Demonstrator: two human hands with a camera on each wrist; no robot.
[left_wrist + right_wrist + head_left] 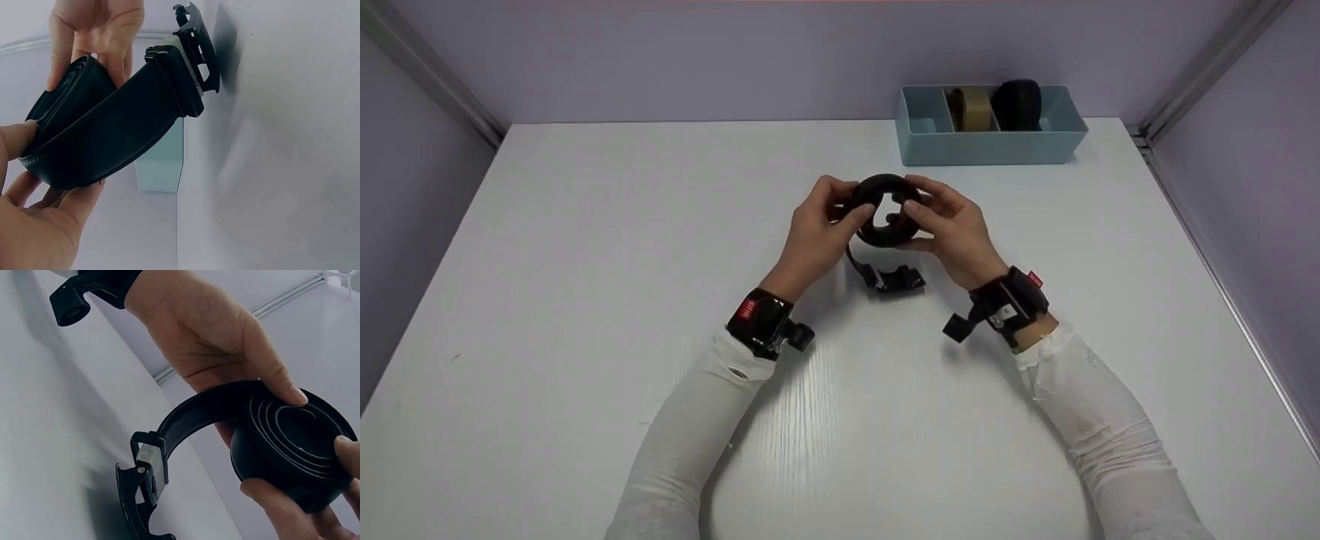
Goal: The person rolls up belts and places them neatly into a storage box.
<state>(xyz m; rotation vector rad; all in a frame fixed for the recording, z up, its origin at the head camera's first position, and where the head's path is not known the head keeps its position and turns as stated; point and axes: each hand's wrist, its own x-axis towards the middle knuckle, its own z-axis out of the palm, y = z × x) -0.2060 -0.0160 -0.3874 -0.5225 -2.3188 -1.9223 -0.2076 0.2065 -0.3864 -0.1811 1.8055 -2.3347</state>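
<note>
A black belt (887,238) is wound into a coil and held up by both hands above the white table. My left hand (819,236) grips the coil's left side, thumb on its near face. On the opposite side my right hand (958,234) pinches the coil between thumb and fingers. One length of the belt (112,135) curves away from the coil, ending in a dark metal buckle (898,280) that hangs low, close over the table. Looking from the right wrist, the spiral layers of the coil (264,455) show, with an open centre.
At the back right of the white table (585,300) stands a blue divided box (982,150). A tan roll (976,112) sits in its middle compartment, and a black rounded thing (1020,105) in the right one. Pale walls close off the back and sides.
</note>
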